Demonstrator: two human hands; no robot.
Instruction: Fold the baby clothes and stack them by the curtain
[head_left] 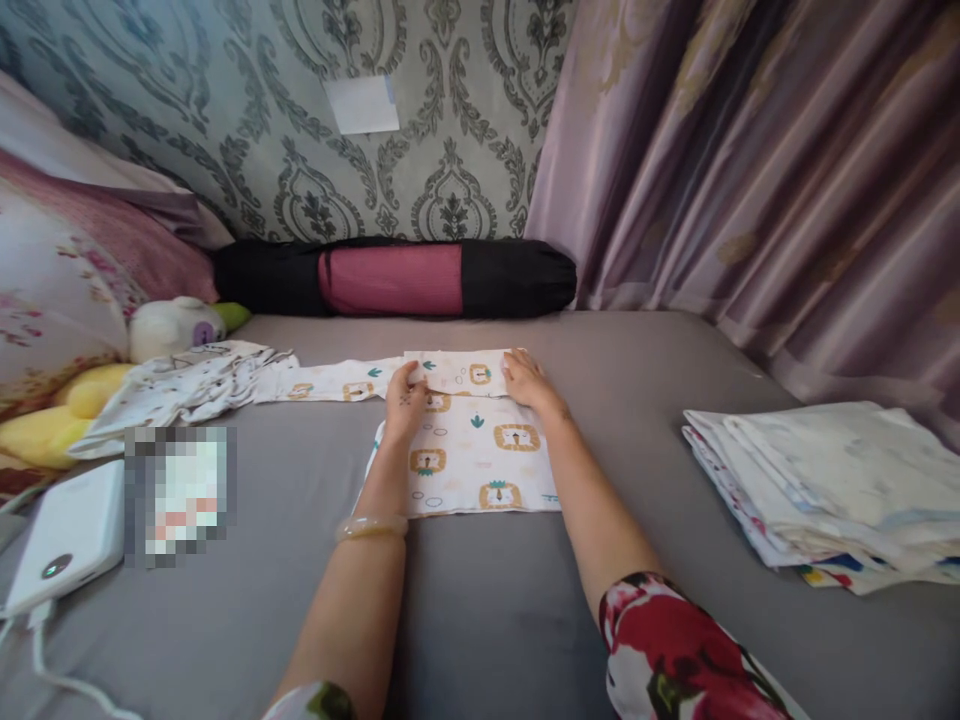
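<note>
A white cloth [477, 460] printed with tan lion faces and green leaves lies in front of me, its upper part folded over in a band. From that band a narrow printed strip [330, 381] runs left, like a sleeve; I cannot tell what garment it is. My left hand [405, 398] grips the band's left end, thumb and fingers closed on the fabric. At the right end, my right hand [527, 380] has its fingers curled over the cloth's edge. Some fingertips are hidden in the fabric.
A folded cloth stack [832, 480] sits at the right. On the left are crumpled printed fabric [187, 385], plush toys [169, 330], a white power bank [71, 535] with a cable, and a blurred object [187, 490]. A black-and-maroon roll [390, 279] lies along the wall.
</note>
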